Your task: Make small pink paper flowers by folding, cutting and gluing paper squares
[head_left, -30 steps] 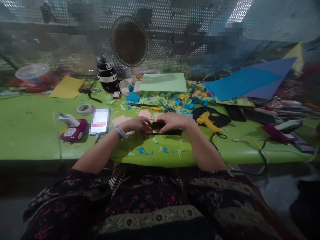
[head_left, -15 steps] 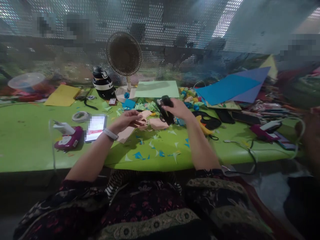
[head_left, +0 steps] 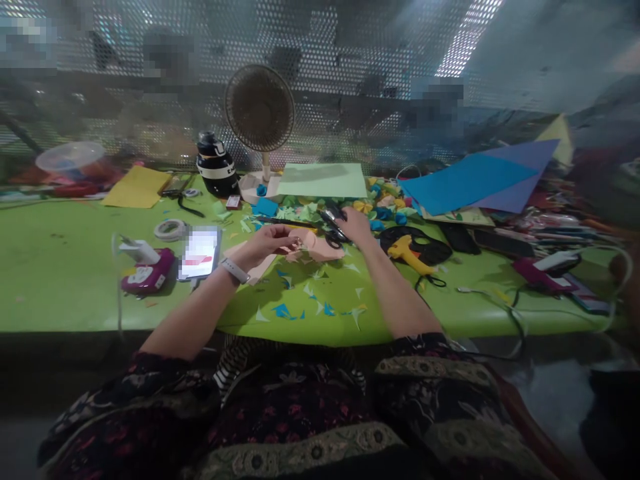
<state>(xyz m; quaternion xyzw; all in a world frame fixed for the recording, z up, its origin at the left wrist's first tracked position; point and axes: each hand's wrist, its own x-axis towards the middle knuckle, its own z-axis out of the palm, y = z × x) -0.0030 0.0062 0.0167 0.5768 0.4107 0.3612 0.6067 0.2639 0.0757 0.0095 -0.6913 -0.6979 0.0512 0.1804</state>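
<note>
My left hand (head_left: pixel 273 241), with a white band at the wrist, is closed in a pinch on a small pink paper piece (head_left: pixel 299 244). More pink paper (head_left: pixel 323 248) lies just right of its fingertips, and a pink sheet (head_left: pixel 257 267) lies under the wrist. My right hand (head_left: pixel 354 225) is wrapped round black scissors (head_left: pixel 335 223), low over the table by the paper scraps (head_left: pixel 307 215). Small blue and white cuttings (head_left: pixel 283 311) are scattered on the green table (head_left: pixel 300 331) in front of both hands.
A yellow glue gun (head_left: pixel 413 257) lies on a black round item right of my right forearm. At left are a lit phone (head_left: pixel 199 252), a tape roll (head_left: pixel 170 229) and a purple device (head_left: pixel 149 272). Behind stand a black bottle (head_left: pixel 217 167) and a fan (head_left: pixel 260 110).
The scissors in my right hand have tilted and come down lower, closer to the table. The whole view has shifted slightly, so the table items appear further right.
</note>
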